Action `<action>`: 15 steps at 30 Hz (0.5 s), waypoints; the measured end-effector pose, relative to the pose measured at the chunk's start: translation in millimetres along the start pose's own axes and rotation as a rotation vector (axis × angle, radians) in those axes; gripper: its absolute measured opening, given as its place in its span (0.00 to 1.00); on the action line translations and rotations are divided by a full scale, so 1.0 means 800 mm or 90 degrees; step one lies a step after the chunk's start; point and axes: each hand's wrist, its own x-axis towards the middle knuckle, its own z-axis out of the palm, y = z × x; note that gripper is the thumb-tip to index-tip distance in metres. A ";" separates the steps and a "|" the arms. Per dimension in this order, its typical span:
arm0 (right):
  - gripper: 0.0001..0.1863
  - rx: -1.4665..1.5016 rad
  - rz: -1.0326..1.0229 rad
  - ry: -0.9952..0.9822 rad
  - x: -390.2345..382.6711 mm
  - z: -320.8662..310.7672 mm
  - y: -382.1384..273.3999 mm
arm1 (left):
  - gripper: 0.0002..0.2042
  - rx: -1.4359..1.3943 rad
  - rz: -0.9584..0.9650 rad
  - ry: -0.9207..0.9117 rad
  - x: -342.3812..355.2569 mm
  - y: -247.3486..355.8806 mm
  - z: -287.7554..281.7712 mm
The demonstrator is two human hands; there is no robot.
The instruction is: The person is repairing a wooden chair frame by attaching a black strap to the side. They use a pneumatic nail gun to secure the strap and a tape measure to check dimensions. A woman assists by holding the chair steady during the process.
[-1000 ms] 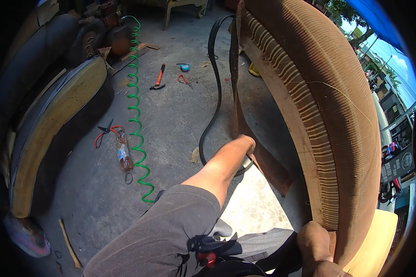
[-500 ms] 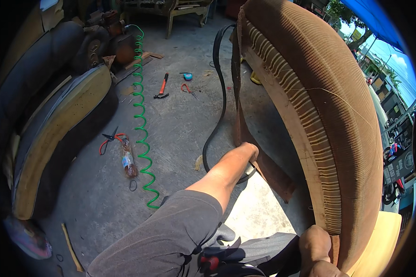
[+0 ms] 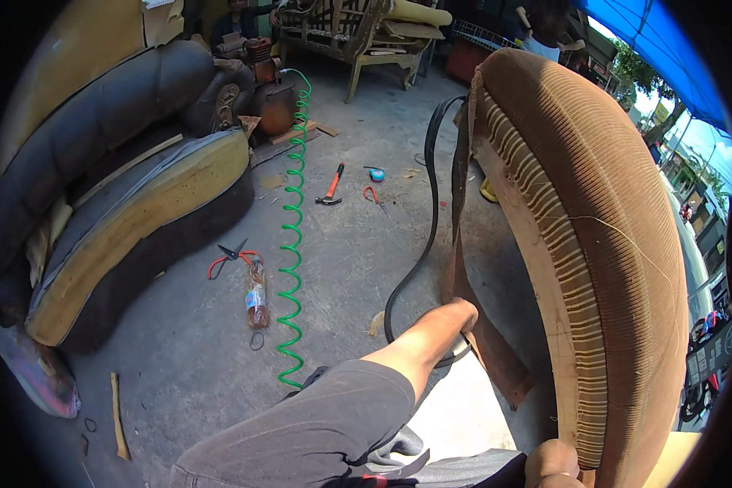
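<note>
At the lower edge, my left hand [image 3: 552, 461] is closed against the bottom end of a curved upholstered backrest [image 3: 618, 203]. What its fingers grip is hidden. Ribbed brown fabric covers the backrest, with a row of pale bands [image 3: 561, 268] along its inner side and a bare wooden rail [image 3: 537, 260] beside them. A brown fabric strip [image 3: 496, 354] hangs from the top end down past my bare knee [image 3: 455, 317]. Next to it a black strap [image 3: 433, 179] curves down to the floor. My right hand is out of view.
On the concrete lie a hammer [image 3: 331, 185], a blue tape measure [image 3: 376, 174], red-handled scissors [image 3: 374, 195], larger red-handled shears [image 3: 233, 253] and a plastic bottle [image 3: 256, 297]. A green coiled hose [image 3: 293, 244] crosses the floor. A dark sofa [image 3: 114, 98] stands left; a wooden bench frame [image 3: 350, 49] stands behind.
My view has tilted upward, so everything sits lower and mostly further right in the picture. My left hand stays at the backrest's lower end. Skin seen below it has left the frame.
</note>
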 end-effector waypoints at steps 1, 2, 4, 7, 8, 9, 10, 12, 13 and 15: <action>0.19 0.018 -0.018 0.006 0.005 0.004 0.000 | 0.16 0.027 0.001 -0.014 0.013 -0.020 0.013; 0.19 0.032 -0.036 0.013 0.010 0.009 -0.001 | 0.17 0.058 0.001 -0.025 0.024 -0.039 0.024; 0.19 0.015 -0.024 -0.001 0.007 0.013 0.009 | 0.21 0.001 -0.011 -0.020 0.037 -0.004 0.003; 0.19 0.034 -0.048 -0.005 0.014 0.025 0.016 | 0.18 0.913 0.320 -0.101 0.055 -0.003 0.003; 0.19 0.035 -0.051 -0.010 0.015 0.028 0.020 | 0.16 0.681 0.242 -0.073 0.060 -0.002 0.005; 0.19 0.023 -0.042 -0.023 0.013 0.031 0.026 | 0.14 0.452 0.181 -0.037 0.068 0.015 0.003; 0.19 0.046 -0.063 -0.016 0.019 0.039 0.024 | 0.15 0.645 0.215 -0.114 0.077 -0.002 0.009; 0.19 0.092 -0.101 -0.004 0.036 0.058 0.025 | 0.16 0.609 0.204 -0.162 0.094 -0.037 0.036; 0.19 0.098 -0.114 -0.001 0.042 0.066 0.026 | 0.16 0.414 0.130 -0.129 0.096 -0.048 0.038; 0.19 0.105 -0.128 -0.006 0.045 0.074 0.027 | 0.16 0.158 0.019 -0.098 0.088 -0.059 0.042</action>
